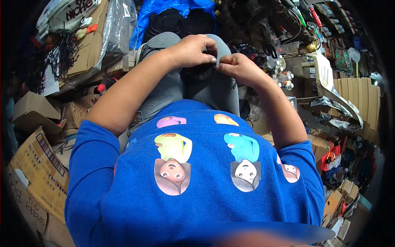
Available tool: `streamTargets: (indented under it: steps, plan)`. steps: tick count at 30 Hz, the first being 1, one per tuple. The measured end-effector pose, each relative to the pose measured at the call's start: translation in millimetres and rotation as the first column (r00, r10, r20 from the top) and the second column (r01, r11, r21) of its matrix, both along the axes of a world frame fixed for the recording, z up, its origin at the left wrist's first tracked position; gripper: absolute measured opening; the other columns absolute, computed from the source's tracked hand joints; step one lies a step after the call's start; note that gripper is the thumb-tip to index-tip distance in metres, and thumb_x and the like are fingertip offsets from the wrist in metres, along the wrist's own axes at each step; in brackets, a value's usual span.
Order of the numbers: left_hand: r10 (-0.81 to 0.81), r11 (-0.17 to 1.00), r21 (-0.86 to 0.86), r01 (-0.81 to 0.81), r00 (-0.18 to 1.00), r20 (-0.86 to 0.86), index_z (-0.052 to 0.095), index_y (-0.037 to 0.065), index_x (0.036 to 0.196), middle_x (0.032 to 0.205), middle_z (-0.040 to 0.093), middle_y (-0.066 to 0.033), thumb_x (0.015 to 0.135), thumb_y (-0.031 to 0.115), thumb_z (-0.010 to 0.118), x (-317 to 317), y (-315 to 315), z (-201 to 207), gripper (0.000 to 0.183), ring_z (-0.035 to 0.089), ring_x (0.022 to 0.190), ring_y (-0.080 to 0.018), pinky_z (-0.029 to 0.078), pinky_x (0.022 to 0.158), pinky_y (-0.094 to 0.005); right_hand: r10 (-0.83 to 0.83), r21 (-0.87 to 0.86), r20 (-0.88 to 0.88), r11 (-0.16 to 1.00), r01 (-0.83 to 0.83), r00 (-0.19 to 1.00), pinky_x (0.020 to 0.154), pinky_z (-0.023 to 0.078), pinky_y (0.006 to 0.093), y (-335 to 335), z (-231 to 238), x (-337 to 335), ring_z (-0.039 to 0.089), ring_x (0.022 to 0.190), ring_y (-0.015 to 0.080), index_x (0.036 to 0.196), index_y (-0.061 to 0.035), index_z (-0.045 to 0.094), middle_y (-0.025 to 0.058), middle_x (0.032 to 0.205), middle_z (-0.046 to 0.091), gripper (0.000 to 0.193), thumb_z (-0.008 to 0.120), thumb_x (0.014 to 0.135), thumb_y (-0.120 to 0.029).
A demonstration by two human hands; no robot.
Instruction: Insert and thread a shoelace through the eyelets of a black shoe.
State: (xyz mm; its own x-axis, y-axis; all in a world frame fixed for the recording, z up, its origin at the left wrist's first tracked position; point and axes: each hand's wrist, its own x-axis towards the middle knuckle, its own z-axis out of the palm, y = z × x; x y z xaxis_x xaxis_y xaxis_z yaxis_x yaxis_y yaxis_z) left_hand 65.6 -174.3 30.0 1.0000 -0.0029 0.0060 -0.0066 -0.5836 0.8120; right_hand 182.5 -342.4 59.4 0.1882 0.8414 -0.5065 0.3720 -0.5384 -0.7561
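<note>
At the left, an open cardboard box (35,112) stands below a tangle of black cords (63,55) and a clear plastic sheet (118,31). At centre, the left hand (195,51) is curled over a black item (198,74), which lies between the grey-trousered thighs (165,91); its exact kind is unclear. Right of it, the right hand (239,68) has its fingers drawn together near the left thumb. Whether either hand grips the item, or something thin, cannot be told. Small white bottles (284,75) sit farther right. The step in hand appears to be close two-handed fingertip work; the next move would call for steady support from the left hand and fine control from the right.
</note>
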Motion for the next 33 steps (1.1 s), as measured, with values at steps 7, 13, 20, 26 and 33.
streamTargets:
  steps: [7, 13, 20, 26, 33]
  plan:
    - [-0.063, 0.996, -0.070, 0.056, 0.993, -0.099, 0.059, 0.004, 0.081, 0.084, 0.058, -0.0090, 0.071, 0.021, 0.072, 13, 0, 2, 0.023, 0.056, 0.085, -0.0217, 0.043, 0.078, -0.0326, -0.143, 0.077, -0.062, 0.986, 0.147, 0.988, 0.051, 0.035, 0.0268, -35, 11, -13, 0.040, 0.056, 0.0065, 0.070, 0.0006, 0.055, -0.0021, 0.058, 0.044, 0.026, 0.056, 0.084, -0.021]
    - [-0.138, 0.917, -0.397, 0.041, 0.966, -0.219, 0.062, 0.002, 0.086, 0.081, 0.060, -0.0025, 0.075, 0.018, 0.070, 14, 19, -9, 0.021, 0.055, 0.081, -0.0126, 0.043, 0.078, -0.0277, -0.457, 0.149, -0.379, 0.828, 0.541, 0.804, 0.050, 0.027, 0.0209, -42, 35, -11, 0.035, 0.057, 0.0018, 0.063, -0.0094, 0.049, -0.0093, 0.060, 0.038, 0.026, 0.060, 0.085, -0.017]
    - [-0.254, 0.854, -0.512, 0.091, 0.932, -0.259, 0.067, 0.001, 0.096, 0.090, 0.066, -0.0049, 0.077, 0.015, 0.067, 19, 33, -12, 0.024, 0.059, 0.088, -0.0135, 0.043, 0.085, -0.0276, -0.111, 0.320, 0.303, 0.947, 0.009, 0.947, 0.063, 0.044, 0.0256, -31, 20, 2, 0.053, 0.068, 0.0126, 0.100, -0.0069, 0.068, 0.0044, 0.073, 0.053, 0.019, 0.063, 0.081, -0.007]
    - [-0.235, 0.890, -0.447, 0.088, 0.930, -0.284, 0.067, 0.001, 0.100, 0.095, 0.067, -0.0077, 0.076, 0.013, 0.067, 21, 29, -10, 0.027, 0.061, 0.093, -0.0155, 0.043, 0.089, -0.0283, -0.038, 0.265, 0.340, 0.963, -0.057, 0.940, 0.064, 0.047, 0.0303, -23, 14, 4, 0.060, 0.070, 0.0198, 0.099, -0.0112, 0.069, 0.0090, 0.077, 0.057, 0.026, 0.063, 0.075, -0.004]
    - [-0.233, 0.899, -0.430, 0.083, 0.922, -0.309, 0.067, 0.000, 0.100, 0.095, 0.067, -0.0088, 0.076, 0.012, 0.067, 25, 28, -12, 0.027, 0.061, 0.092, -0.0169, 0.044, 0.089, -0.0288, 0.017, 0.220, 0.461, 0.966, -0.133, 0.887, 0.065, 0.049, 0.0329, -16, 20, 2, 0.061, 0.072, 0.0250, 0.097, -0.0100, 0.069, 0.0118, 0.078, 0.058, 0.026, 0.062, 0.073, -0.006]
